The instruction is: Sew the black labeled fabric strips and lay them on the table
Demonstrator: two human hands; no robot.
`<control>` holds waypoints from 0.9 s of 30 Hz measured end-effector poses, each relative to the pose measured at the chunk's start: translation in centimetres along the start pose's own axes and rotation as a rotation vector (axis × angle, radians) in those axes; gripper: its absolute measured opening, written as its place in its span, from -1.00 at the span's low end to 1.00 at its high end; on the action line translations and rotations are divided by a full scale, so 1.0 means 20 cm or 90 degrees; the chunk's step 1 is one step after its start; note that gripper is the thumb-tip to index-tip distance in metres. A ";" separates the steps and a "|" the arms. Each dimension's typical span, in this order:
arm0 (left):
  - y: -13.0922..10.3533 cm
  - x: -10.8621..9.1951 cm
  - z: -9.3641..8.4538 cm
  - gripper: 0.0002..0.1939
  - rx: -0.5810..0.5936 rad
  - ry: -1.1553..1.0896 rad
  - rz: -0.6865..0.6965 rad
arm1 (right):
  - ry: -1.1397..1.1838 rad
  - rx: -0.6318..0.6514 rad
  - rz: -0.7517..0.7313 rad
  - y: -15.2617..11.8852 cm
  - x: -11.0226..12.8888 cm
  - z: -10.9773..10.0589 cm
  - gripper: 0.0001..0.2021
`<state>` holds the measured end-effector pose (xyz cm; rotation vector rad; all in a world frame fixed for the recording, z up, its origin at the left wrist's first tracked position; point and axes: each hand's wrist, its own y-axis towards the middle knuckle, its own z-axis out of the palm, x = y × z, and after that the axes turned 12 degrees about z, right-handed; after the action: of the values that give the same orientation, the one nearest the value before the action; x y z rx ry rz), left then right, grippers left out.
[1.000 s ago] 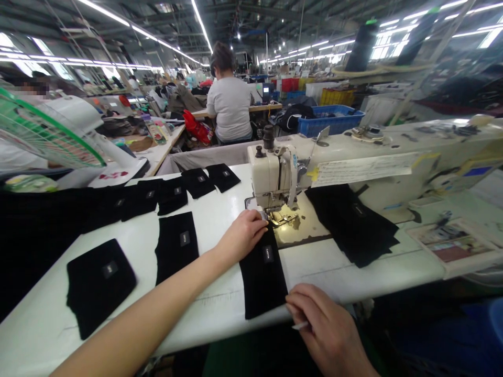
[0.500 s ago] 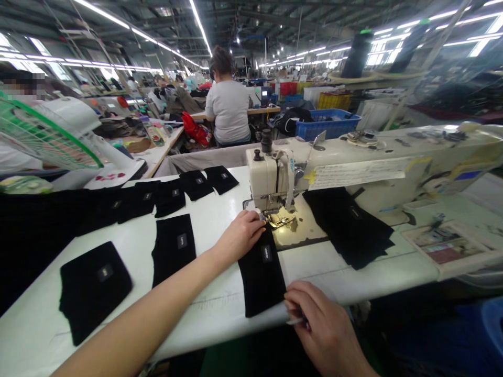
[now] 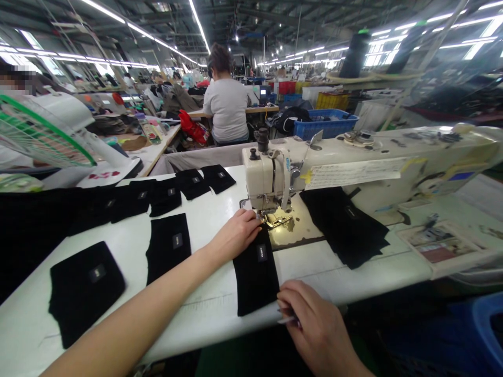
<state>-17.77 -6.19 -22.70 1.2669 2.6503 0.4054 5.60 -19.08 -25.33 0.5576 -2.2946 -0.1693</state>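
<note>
Left hand [image 3: 238,234] pinches black labelled piece [image 3: 257,275] at sewing machine [image 3: 265,175], lower centre.
Right hand [image 3: 314,324], bottom right of centre, grips small pale tool [image 3: 288,319] beside piece's near corner.

The left arm reaches forward and inward from the lower left, and its hand [image 3: 238,234] is palm down with fingers bent together. The right hand [image 3: 310,319] is lower and nearer to the body, its thumb and fingers closed in a pinch.
</note>
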 end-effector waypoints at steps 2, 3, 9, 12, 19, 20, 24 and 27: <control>0.00 0.01 0.00 -0.76 -0.005 0.005 0.002 | -0.009 0.012 0.011 0.01 0.00 0.00 -0.67; 0.00 0.01 0.00 -0.76 -0.006 0.007 0.003 | -0.015 0.014 0.013 0.01 0.01 0.00 -0.67; 0.01 0.00 0.00 -0.76 0.011 0.033 -0.012 | -0.065 0.033 0.009 0.01 0.01 -0.01 -0.68; -0.02 -0.04 -0.01 -0.72 0.016 0.044 -0.020 | -0.106 0.024 -0.004 0.00 0.01 -0.02 -0.66; -0.17 -0.37 -0.13 -0.77 0.012 -0.115 0.113 | -0.147 0.003 -0.057 -0.03 -0.02 -0.04 -0.62; -0.19 -0.42 -0.15 -0.78 0.020 -0.131 0.130 | -0.150 0.003 -0.061 -0.03 -0.02 -0.05 -0.63; -0.26 -0.52 -0.16 -0.74 0.013 -0.091 0.162 | -0.146 0.036 -0.055 -0.02 -0.03 -0.05 -0.60; -0.27 -0.50 -0.15 -0.72 0.005 -0.068 0.184 | -0.144 0.048 -0.044 -0.01 -0.03 -0.05 -0.63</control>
<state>-16.34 -17.79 -21.16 1.6323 2.3886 0.3559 6.76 -18.95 -25.01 0.6872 -2.5102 -0.1872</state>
